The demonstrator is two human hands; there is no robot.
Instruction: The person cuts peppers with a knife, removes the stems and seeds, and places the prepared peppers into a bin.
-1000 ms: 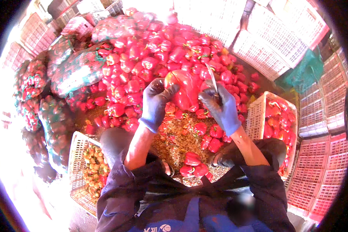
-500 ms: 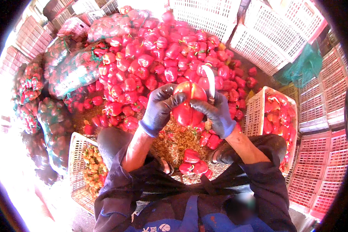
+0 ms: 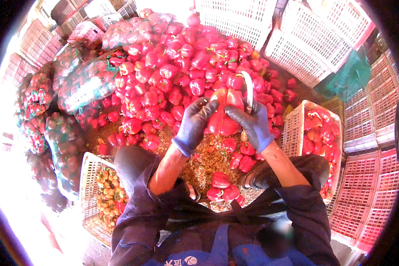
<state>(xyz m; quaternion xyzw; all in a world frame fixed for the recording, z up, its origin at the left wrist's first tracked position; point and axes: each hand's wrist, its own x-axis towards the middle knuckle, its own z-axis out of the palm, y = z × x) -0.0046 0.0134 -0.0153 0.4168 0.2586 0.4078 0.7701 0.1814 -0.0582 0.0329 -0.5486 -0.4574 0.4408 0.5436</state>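
Both gloved hands hold a red bell pepper [image 3: 224, 124] in front of me, above the ground. A split runs down its middle, with an orange-red strip on its upper part. My left hand [image 3: 193, 126] is closed on the pepper's left side, thumb pressed near the split. In my right hand [image 3: 256, 128] is a curved knife [image 3: 249, 88], its pale hooked blade pointing up and away behind the pepper. The right thumb also presses the pepper's right side. The knife's handle is mostly hidden by the glove.
A large heap of red peppers [image 3: 164, 84] lies ahead, with filled mesh sacks [image 3: 86, 86] at left. A crate [image 3: 88, 177] of pepper cores stands by my left knee; a crate [image 3: 292, 131] of peppers at right. Loose peppers [image 3: 221, 179] lie between my feet. Stacked crates [image 3: 297, 53] stand behind.
Both hands, the pepper and the knife have shifted slightly to the right. The pepper has turned a little in the grip, and its split now stands more upright.
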